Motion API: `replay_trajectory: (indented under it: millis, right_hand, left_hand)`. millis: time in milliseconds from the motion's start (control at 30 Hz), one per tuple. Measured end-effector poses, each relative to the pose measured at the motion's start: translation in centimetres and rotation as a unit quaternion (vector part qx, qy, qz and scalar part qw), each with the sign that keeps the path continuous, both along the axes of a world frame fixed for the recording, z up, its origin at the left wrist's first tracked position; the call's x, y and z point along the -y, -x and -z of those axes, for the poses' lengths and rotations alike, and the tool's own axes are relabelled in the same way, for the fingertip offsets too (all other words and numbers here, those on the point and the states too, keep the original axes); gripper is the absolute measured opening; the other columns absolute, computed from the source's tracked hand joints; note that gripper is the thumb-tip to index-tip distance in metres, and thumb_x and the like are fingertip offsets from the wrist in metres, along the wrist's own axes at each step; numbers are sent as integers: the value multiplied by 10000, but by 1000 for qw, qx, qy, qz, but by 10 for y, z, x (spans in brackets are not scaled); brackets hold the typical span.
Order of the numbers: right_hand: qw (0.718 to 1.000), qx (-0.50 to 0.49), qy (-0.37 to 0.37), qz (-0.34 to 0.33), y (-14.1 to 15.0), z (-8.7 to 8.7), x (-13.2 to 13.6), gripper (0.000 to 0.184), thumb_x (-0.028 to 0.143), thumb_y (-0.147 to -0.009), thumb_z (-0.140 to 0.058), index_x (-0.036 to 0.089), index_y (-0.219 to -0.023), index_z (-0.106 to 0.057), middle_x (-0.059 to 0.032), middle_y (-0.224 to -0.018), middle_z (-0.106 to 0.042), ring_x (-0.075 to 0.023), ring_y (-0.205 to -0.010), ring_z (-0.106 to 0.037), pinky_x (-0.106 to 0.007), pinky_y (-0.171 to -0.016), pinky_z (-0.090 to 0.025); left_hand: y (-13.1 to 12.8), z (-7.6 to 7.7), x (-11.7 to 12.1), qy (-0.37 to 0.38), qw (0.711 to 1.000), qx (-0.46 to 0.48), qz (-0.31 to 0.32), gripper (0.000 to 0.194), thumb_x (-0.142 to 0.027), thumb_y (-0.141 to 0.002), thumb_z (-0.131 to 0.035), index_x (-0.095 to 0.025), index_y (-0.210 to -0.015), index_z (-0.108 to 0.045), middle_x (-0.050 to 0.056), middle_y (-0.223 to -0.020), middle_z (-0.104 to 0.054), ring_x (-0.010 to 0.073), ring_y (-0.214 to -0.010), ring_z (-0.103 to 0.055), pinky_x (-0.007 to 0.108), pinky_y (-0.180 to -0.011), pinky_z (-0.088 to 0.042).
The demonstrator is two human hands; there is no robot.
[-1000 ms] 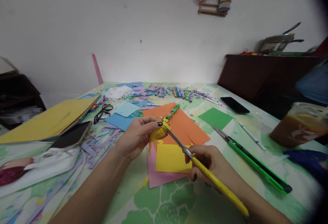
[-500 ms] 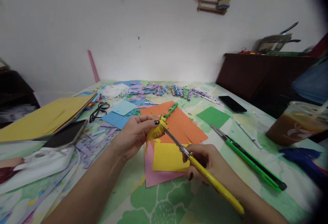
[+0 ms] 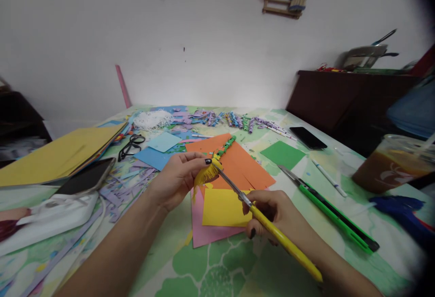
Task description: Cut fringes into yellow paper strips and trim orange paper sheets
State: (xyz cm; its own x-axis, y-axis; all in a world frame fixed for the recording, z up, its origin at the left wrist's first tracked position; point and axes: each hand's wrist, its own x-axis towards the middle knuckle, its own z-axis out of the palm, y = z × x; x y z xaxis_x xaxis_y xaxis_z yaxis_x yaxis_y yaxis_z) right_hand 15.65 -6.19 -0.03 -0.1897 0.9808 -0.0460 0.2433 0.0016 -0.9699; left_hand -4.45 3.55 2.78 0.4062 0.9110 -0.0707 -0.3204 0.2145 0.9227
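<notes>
While the right hand [image 3: 279, 205] gripped scissors [image 3: 285, 242] by fringed yellow paper [image 3: 204, 177] pinched in the left hand [image 3: 178, 175], a slip could have nicked the left thumb [image 3: 204, 162].

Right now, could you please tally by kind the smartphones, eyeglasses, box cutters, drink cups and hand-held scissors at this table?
Dark-screened smartphones, one at left and one at right: 2
Black-framed eyeglasses: 1
Green-and-black box cutter: 1
Clear plastic cup of brown drink: 1
Yellow-handled metal scissors, in the right hand: 1
Total: 6
</notes>
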Motion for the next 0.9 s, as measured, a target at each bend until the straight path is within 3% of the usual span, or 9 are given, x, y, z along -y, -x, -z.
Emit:
replay_trajectory:
  millis: [433,700,900]
  right_hand:
    - [1000,-10,2,-5,0,2,0,235,319,-658,-782,151,-707,-626,23,-557,-583,-65,-432,-386,-180,-377,-270]
    - [1000,1,-4,-18,-3,6,0,342,423,-644,-775,168,-689,-551,43,-551,-447,-84,-477,-375,-208,-418,-251]
    - [1000,-23,-4,-20,-1,6,0,258,328,-667,-739,153,-725,-559,48,-590,-428,-81,-517,-345,-216,-456,-249]
  left_hand:
    - [-1,-1,-1,9,1000,1,-7,180,-173,-560,-832,-127,-667,-694,48,-679,-736,169,-654,-698,278,-692,-577]
    - [-1,-4,2,10,1000,7,-4,128,-169,-598,-789,-103,-667,-703,78,-678,-740,170,-617,-687,304,-699,-589]
    - [-1,-3,3,8,1000,7,1,99,-150,-615,-780,-109,-653,-699,61,-655,-728,164,-609,-685,285,-681,-585]
